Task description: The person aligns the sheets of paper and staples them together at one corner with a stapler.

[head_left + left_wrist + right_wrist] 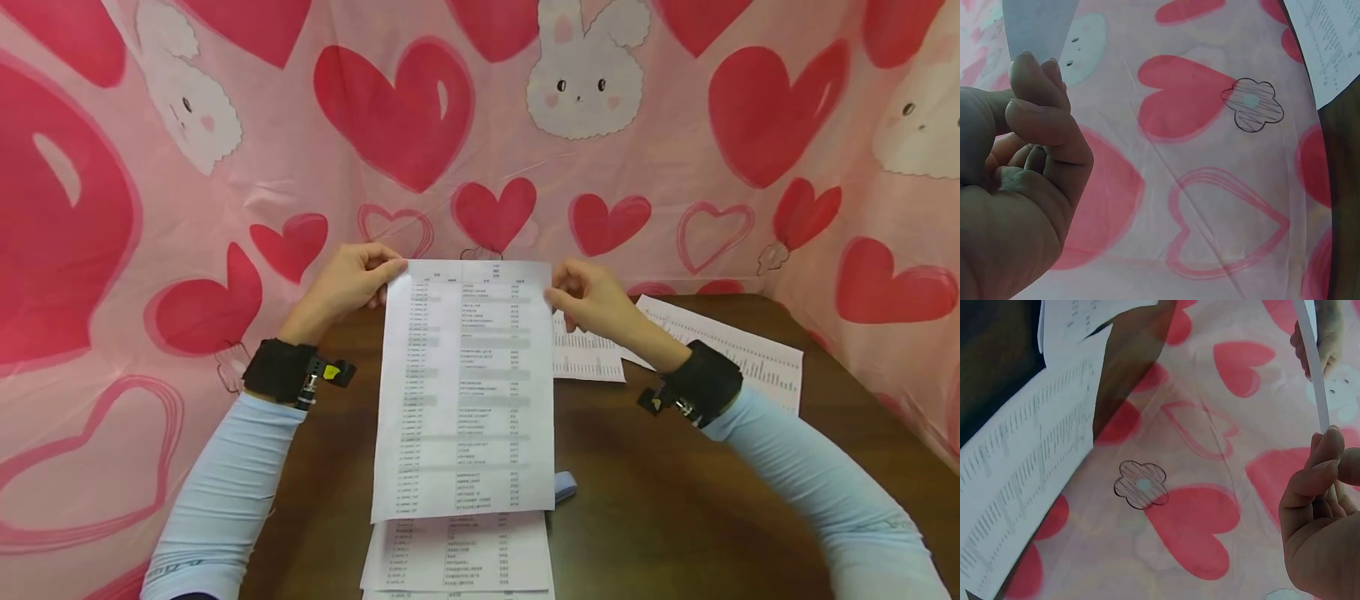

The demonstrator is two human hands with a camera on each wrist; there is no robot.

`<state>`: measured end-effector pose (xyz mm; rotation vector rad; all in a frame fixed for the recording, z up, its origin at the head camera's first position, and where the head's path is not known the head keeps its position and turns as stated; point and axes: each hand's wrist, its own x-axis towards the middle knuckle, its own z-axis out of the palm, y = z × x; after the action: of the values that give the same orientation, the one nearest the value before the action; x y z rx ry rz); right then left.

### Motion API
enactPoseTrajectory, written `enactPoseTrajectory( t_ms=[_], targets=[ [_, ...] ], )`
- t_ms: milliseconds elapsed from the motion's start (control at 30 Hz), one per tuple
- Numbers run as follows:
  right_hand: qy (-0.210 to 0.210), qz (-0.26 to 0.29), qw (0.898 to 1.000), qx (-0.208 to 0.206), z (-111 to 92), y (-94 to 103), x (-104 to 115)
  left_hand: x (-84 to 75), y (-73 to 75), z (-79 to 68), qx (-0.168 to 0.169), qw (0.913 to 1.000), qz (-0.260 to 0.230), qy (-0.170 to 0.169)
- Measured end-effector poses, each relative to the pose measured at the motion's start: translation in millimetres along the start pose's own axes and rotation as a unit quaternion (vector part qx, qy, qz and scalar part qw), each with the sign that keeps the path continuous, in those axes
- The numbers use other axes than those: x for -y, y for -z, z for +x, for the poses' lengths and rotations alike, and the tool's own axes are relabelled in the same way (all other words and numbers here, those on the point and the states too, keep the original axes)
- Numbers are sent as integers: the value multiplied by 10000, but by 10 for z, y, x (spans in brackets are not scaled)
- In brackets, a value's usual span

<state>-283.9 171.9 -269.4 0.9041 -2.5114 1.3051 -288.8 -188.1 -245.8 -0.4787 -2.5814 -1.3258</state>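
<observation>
A printed sheet of paper, covered in table rows with some grey bands, is held up facing the head camera. My left hand pinches its upper left corner between thumb and fingers. At the upper right edge my right hand grips the same sheet the same way. In the left wrist view, the left hand has the paper's corner between its fingertips. The right wrist view shows the sheet almost edge-on above the right hand. Below its lower edge lie more printed sheets on the table, partly covered by it.
Other printed sheets lie at the table's back right, partly behind the right forearm. A light blue object sticks out by the held sheet's lower right corner. The brown table meets a pink curtain with hearts and rabbits.
</observation>
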Motion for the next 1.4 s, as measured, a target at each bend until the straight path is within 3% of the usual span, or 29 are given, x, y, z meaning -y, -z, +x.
enactPoseTrajectory(
  t_ms=[267, 433, 767, 1067, 1400],
  targets=[
    [-238, 626, 9975, 245, -40, -100, -83, 73, 8, 30, 216, 9994, 244, 127],
    [-442, 492, 9973, 319, -57, -228, -181, 209, -7, 13, 324, 9985, 438, 101],
    [-677, 613, 9944, 536, -80, -408, -319, 522, -119, -80, 673, 9972, 135, 297],
    [-813, 688, 9916, 728, -82, -526, -425, 674, -197, -129, 741, 9945, 63, 742],
    [-1107, 679, 9878, 858, -101, -656, -575, 815, -293, -164, 777, 9935, 240, 798]
  ],
)
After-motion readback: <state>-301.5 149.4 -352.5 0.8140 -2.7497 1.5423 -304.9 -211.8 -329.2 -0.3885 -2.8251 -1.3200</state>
